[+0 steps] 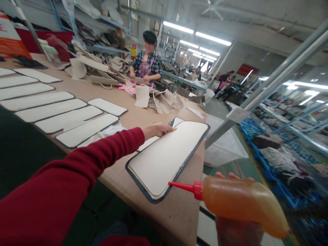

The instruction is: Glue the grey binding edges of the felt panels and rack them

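A long white panel [166, 153] with rounded corners and a dark border is tilted above the table's near corner. My left hand [160, 130] grips its far left edge, thumb on the white face and the other fingers out of sight beneath. In my right hand [237, 227] is a squeeze bottle [235, 201] of amber liquid, lying nearly level, fingers wrapped round its body. Its red pointed nozzle [180, 186] reaches the panel's near right edge. Part of another white panel [147, 144] shows under my left hand.
Several white dark-edged panels [61, 111] lie in rows along the table [153, 218]. Piles of beige pieces [164, 102] stand farther back, where a co-worker [146, 65] handles one. A metal post [269, 89] rises at the table's right edge, beside a white bin [225, 140].
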Motion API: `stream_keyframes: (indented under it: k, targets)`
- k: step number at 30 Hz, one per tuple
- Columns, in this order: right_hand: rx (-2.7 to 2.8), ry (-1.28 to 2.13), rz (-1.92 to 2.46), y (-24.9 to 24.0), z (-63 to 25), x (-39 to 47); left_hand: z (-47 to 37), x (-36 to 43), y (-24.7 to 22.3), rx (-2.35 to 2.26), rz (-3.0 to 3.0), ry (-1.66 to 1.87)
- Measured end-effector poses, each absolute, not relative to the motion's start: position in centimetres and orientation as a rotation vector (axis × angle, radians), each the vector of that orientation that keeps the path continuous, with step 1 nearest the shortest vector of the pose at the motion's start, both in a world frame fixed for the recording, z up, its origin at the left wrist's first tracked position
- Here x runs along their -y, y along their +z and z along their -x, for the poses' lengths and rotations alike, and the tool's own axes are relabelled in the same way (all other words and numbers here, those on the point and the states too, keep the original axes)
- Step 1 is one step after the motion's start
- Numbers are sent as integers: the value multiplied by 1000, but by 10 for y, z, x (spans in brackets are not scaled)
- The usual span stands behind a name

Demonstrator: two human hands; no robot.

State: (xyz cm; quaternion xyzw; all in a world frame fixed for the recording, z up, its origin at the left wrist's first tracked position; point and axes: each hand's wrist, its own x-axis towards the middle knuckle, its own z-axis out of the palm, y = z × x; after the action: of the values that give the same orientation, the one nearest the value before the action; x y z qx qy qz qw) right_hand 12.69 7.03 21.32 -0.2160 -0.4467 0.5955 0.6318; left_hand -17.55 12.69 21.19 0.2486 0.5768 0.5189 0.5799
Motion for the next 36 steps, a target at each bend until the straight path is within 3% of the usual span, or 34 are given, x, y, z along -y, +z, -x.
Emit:
stream_keyframes:
  k: [21,36]
  targets:
    - [1156,1360,362,195,-139,-84,193,-126,210,-1429,-383,1356]
    - [901,1147,338,189,-118,-64,200,-117,195,-1363,-255,1598]
